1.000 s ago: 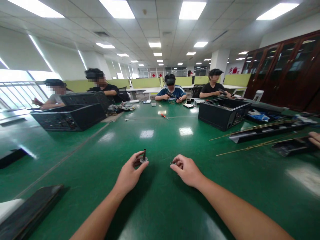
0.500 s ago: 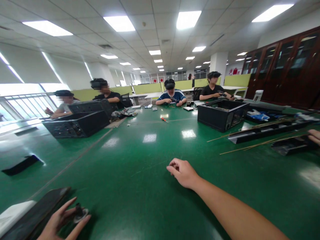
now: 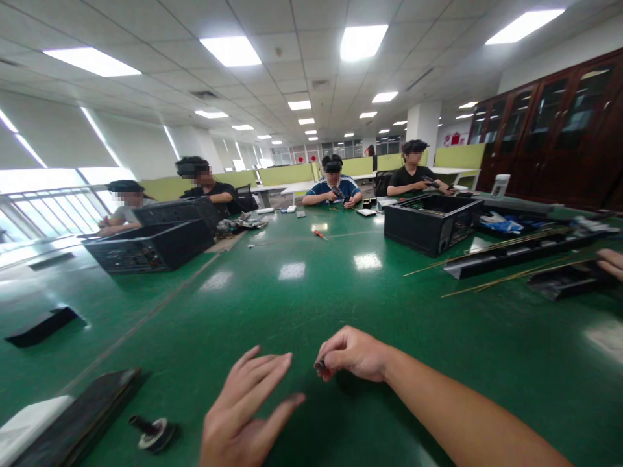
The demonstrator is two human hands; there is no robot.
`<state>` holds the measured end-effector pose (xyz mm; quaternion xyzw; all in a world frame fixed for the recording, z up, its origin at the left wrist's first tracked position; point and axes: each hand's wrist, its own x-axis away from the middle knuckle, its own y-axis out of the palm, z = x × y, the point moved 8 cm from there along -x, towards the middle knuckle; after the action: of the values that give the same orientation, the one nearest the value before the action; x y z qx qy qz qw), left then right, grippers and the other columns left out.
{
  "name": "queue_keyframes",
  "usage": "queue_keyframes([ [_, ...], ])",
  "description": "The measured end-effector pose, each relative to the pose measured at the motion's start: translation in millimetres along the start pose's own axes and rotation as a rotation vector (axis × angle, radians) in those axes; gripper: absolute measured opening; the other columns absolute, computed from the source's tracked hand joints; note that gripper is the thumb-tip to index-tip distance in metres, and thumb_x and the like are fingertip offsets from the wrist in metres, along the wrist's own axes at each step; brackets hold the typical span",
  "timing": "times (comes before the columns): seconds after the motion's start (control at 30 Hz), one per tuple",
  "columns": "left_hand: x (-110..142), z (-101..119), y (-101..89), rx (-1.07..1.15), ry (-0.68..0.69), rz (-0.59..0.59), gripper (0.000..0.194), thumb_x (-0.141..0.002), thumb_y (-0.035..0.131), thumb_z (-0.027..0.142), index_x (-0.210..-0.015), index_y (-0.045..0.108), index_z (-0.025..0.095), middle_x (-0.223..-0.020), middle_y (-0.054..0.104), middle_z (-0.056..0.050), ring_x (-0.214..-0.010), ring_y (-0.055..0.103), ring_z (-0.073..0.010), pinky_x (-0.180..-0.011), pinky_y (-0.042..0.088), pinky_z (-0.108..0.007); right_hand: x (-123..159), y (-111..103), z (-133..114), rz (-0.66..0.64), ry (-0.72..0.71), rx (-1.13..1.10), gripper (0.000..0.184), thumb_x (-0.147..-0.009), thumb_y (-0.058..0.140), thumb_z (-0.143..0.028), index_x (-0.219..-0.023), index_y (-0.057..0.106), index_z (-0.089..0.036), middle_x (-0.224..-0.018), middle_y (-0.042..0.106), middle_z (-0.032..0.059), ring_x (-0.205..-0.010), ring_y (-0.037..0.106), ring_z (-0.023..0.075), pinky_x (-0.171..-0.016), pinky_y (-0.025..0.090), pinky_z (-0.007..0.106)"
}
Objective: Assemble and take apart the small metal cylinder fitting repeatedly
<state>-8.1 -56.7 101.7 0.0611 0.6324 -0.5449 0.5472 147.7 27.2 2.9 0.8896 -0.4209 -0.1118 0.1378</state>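
Note:
My right hand [image 3: 353, 353] is closed around a small dark round-ended part [image 3: 320, 366], held just above the table; most of the part is hidden in the fingers. To its left, my left hand [image 3: 250, 405] is empty, with fingers stretched and thumb apart, pointing toward the right hand. A dark round part with a pale rim and a short stem [image 3: 156, 436] lies on the green table, left of my left hand and not touching it. Beside that part rests a long dark flat slab [image 3: 80, 418].
A white object [image 3: 32, 421] sits at the lower left, near a bent black piece [image 3: 41, 326]. Black computer cases [image 3: 146, 250] [image 3: 431, 227] stand left and right. Thin rods [image 3: 506, 282] and a metal channel lie right, near another person's hand [image 3: 610, 263]. A red screwdriver [image 3: 320, 235] lies farther back.
My left hand has let go of the stemmed round part, now on the table, and moved right toward my right hand. My right hand has come slightly nearer and turned, showing the small part's end.

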Motion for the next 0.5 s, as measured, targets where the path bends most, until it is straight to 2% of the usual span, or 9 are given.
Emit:
queue_keyframes([
  [0.03, -13, 16, 13.2, 0.051, 0.075, -0.015, 0.055, -0.078, 0.074, 0.029, -0.128, 0.057, 0.043, -0.106, 0.075, 0.000, -0.097, 0.071, -0.0260, -0.101, 0.051, -0.053, 1, 2, 0, -0.016, -0.011, -0.027, 0.044, -0.060, 0.087, -0.048, -0.080, 0.076, -0.010, -0.073, 0.068, 0.0052, -0.067, 0.062, 0.0141, -0.068, 0.047, 0.028],
  [0.1, -31, 34, 31.9, 0.143, 0.135, -0.017, 0.052, -0.080, 0.072, 0.022, -0.125, 0.058, 0.043, -0.103, 0.076, 0.001, -0.093, 0.072, -0.0233, -0.098, 0.053, -0.051, 1, 2, 0, -0.023, -0.033, -0.079, 0.044, -0.058, 0.088, -0.049, -0.077, 0.075, -0.011, -0.072, 0.068, 0.0038, -0.068, 0.061, 0.0135, -0.069, 0.046, 0.027],
  [0.17, -39, 38, 41.7, 0.206, 0.112, 0.009, 0.047, -0.082, 0.069, 0.017, -0.121, 0.062, 0.043, -0.103, 0.076, 0.001, -0.092, 0.072, -0.0217, -0.096, 0.055, -0.050, 0, 1, 1, -0.013, -0.048, -0.123, 0.044, -0.057, 0.089, -0.048, -0.076, 0.075, -0.011, -0.073, 0.067, 0.0033, -0.069, 0.060, 0.0131, -0.070, 0.045, 0.027],
  [0.3, -35, 33, 48.0, 0.259, 0.043, 0.037, 0.039, -0.084, 0.067, 0.016, -0.115, 0.066, 0.040, -0.102, 0.076, 0.002, -0.092, 0.072, -0.0210, -0.093, 0.056, -0.045, -1, 1, 2, -0.002, -0.059, -0.161, 0.043, -0.060, 0.087, -0.049, -0.077, 0.075, -0.011, -0.075, 0.068, 0.0049, -0.072, 0.062, 0.0144, -0.075, 0.047, 0.030],
  [0.4, -28, 20, 39.7, 0.229, -0.046, 0.051, 0.037, -0.085, 0.064, 0.018, -0.115, 0.067, 0.039, -0.100, 0.075, 0.003, -0.090, 0.072, -0.0186, -0.086, 0.059, -0.034, 0, 7, 2, -0.071, -0.031, -0.118, 0.051, -0.064, 0.083, -0.055, -0.087, 0.076, -0.010, -0.081, 0.070, 0.0080, -0.071, 0.064, 0.0149, -0.073, 0.048, 0.030],
  [0.5, -13, -13, 2.3, 0.051, -0.221, 0.166, 0.033, -0.085, 0.063, 0.024, -0.114, 0.067, 0.038, -0.105, 0.072, 0.003, -0.090, 0.070, -0.0190, -0.081, 0.059, -0.031, 2, 9, 2, -0.123, 0.004, -0.044, 0.055, -0.070, 0.079, -0.055, -0.103, 0.075, -0.012, -0.089, 0.072, 0.0102, -0.071, 0.065, 0.0141, -0.070, 0.048, 0.027],
])
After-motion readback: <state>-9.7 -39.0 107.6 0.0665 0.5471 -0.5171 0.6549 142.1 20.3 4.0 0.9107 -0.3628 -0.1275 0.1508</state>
